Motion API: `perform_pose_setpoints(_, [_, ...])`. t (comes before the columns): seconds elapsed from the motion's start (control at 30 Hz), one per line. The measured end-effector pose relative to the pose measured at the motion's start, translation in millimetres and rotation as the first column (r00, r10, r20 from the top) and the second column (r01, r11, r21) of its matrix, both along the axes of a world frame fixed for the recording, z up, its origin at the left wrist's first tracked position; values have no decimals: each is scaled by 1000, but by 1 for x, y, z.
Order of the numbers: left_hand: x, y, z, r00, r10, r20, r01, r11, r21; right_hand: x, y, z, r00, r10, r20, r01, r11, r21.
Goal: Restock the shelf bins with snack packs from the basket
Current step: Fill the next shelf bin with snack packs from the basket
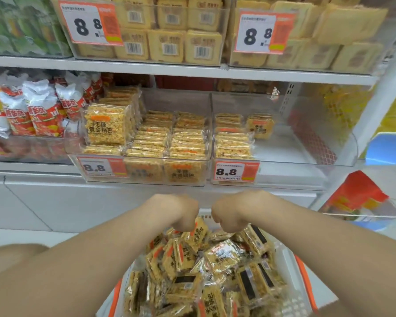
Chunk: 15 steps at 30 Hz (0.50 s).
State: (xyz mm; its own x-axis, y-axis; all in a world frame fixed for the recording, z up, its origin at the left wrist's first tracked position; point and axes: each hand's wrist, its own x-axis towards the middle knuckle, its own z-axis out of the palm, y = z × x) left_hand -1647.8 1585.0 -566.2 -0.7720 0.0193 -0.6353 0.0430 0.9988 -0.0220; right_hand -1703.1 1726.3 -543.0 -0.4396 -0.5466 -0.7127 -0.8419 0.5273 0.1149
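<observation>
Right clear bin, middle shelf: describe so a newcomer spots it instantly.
On the middle shelf, two clear bins with 8.8 tags sit side by side. Take the right bin. Its left neighbour is packed; this one holds only a few snack packs at its left end.

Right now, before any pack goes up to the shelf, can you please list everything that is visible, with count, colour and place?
Basket: one, white with orange trim, bottom centre.
Snack packs: many, golden, piled in the basket.
Left bin: one, clear, middle shelf, nearly full of golden packs.
Right bin: one, clear, middle shelf, few packs at its left side.
Price tags: four, white and orange, on bin fronts.
Pale packs: many, pale yellow, top shelf bins.
Bags: several, red and white, middle shelf, left.
Left hand: over the basket, fingers curled down, grip hidden.
Right hand: beside it, the same.
</observation>
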Motion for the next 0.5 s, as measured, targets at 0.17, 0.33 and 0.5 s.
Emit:
perform_pose_setpoints(0.17, [-9, 24, -49, 996, -32, 80, 38, 995, -87, -6, 15, -1, 1000, -19, -13, 20, 999, 30])
perform_pose_setpoints(0.33, [-18, 26, -81, 979, 115, 167, -121, 992, 24, -10, 22, 0, 1000, -17, -11, 18, 999, 27])
perform_pose_setpoints(0.5, [-22, 25, -98, 961, 240, 135, -259, 955, 147, -16, 28, -5, 999, -32, -13, 32, 999, 12])
